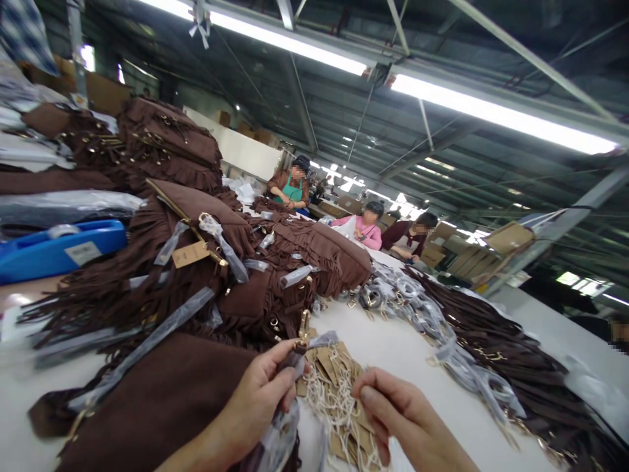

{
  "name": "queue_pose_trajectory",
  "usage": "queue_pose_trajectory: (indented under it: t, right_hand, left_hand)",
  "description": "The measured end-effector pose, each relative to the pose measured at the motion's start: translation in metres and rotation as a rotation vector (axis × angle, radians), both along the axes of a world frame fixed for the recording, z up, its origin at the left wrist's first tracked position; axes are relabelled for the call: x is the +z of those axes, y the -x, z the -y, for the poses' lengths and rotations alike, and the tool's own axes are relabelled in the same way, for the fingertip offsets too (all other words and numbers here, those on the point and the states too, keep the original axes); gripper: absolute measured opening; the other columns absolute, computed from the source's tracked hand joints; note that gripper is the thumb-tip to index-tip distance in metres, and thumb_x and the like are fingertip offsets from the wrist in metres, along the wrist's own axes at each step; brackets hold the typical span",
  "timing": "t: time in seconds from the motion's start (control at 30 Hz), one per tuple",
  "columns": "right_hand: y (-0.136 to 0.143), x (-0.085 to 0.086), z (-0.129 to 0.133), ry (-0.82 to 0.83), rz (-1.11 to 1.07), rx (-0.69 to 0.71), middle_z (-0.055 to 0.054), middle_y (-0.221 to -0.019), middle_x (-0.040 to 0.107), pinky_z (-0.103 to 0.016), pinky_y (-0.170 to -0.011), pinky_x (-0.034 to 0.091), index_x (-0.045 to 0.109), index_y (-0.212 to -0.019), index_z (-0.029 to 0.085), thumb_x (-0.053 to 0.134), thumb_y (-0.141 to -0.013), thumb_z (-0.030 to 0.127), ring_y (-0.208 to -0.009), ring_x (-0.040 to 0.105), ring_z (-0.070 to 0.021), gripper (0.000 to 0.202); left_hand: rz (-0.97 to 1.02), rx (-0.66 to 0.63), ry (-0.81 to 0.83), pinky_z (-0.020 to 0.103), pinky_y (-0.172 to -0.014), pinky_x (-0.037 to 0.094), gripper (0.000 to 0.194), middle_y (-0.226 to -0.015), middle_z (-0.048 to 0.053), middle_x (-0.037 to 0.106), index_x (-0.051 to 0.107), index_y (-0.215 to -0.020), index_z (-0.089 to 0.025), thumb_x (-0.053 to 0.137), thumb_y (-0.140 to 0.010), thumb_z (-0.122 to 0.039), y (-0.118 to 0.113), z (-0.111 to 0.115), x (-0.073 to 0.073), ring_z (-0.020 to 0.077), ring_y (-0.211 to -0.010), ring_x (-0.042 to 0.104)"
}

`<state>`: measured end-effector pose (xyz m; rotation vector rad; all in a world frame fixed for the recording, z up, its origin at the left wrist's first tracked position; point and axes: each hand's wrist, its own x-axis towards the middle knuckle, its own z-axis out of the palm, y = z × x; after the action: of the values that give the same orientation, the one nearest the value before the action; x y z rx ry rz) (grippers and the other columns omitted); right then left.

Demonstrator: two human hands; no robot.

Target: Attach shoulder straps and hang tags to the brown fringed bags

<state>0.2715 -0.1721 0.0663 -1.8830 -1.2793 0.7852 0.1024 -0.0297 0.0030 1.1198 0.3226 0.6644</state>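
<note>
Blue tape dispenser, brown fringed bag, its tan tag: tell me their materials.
Blue tape dispenser: likely hard plastic, given its smooth, moulded body. Brown fringed bag: suede or imitation, from its matte, soft-looking surface. Its tan rectangular tag: probably matte card, thin and flat.

Tbl [393, 337] gap btwn tags [339, 362], straps [455, 351]

From my end I see fringed bags [216, 216] in deep chocolate brown, with gold-coloured clasps [304, 324]. The worktop [373, 334] shows plain white, and the tags [337, 364] are kraft tan with off-white strings [339, 400]. I make out a bright blue tape dispenser [63, 250] bearing a white label [83, 253]. Farther off, I pick out a green apron [291, 192], a pink top [369, 236] and, upper left, blue-and-white checked cloth [27, 33].
</note>
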Motion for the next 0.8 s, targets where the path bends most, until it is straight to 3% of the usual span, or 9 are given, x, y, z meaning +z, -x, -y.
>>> queue_pose_trajectory:
  t: [0.13, 0.33, 0.53, 0.7, 0.8]
  right_hand:
    - [0.023, -0.002, -0.021, -0.118, 0.418, 0.097, 0.002, -0.062, 0.055, -0.022, -0.056, 0.041, 0.057, -0.071, 0.021, 0.045, -0.096, 0.049, -0.059, 0.05, -0.013, 0.039]
    - [0.027, 0.001, -0.034, -0.262, 0.735, 0.104, 0.003, -0.058, 0.053, -0.021, -0.051, 0.035, 0.047, -0.067, 0.022, 0.043, -0.099, 0.037, -0.052, 0.047, -0.0115, 0.035]
    - [0.025, -0.002, -0.035, -0.294, 0.832, 0.081, 0.004, -0.056, 0.052, -0.022, -0.048, 0.032, 0.045, -0.066, 0.023, 0.044, -0.099, 0.035, -0.049, 0.046, -0.0112, 0.034]
    - [0.028, -0.006, -0.035, -0.293, 0.801, 0.126, 0.004, -0.058, 0.053, -0.021, -0.05, 0.034, 0.046, -0.067, 0.023, 0.044, -0.099, 0.034, -0.051, 0.049, -0.0109, 0.034]
    - [0.032, -0.009, -0.037, -0.297, 0.759, 0.105, 0.003, -0.061, 0.055, -0.021, -0.053, 0.035, 0.049, -0.068, 0.022, 0.043, -0.099, 0.034, -0.054, 0.052, -0.0114, 0.033]
  left_hand:
    - [-0.045, 0.037, -0.061, 0.023, -0.051, 0.022, 0.036, -0.051, -0.007, 0.041, 0.064, -0.103, -0.014, 0.061, -0.081, -0.041, 0.001, -0.001, -0.004, 0.0088, -0.048, 0.03]
    - [-0.075, 0.093, -0.104, 0.024, -0.05, 0.021, 0.034, -0.056, -0.003, 0.045, 0.066, -0.094, -0.013, 0.058, -0.083, -0.044, 0.001, -0.003, -0.005, 0.009, -0.049, 0.03]
    - [-0.049, 0.134, -0.144, 0.024, -0.049, 0.025, 0.029, -0.064, -0.002, 0.047, 0.067, -0.102, -0.013, 0.056, -0.086, -0.035, -0.002, -0.001, -0.01, 0.0089, -0.05, 0.032]
    - [-0.053, 0.162, -0.26, 0.023, -0.053, 0.034, 0.022, -0.074, 0.0, 0.05, 0.069, -0.098, -0.016, 0.051, -0.088, -0.025, 0.001, 0.0, -0.009, 0.0102, -0.056, 0.041]
    - [-0.027, 0.162, -0.351, 0.024, -0.067, 0.043, 0.03, -0.089, 0.003, 0.056, 0.069, -0.107, -0.019, 0.049, -0.084, -0.017, 0.003, 0.003, -0.003, 0.0143, -0.073, 0.052]
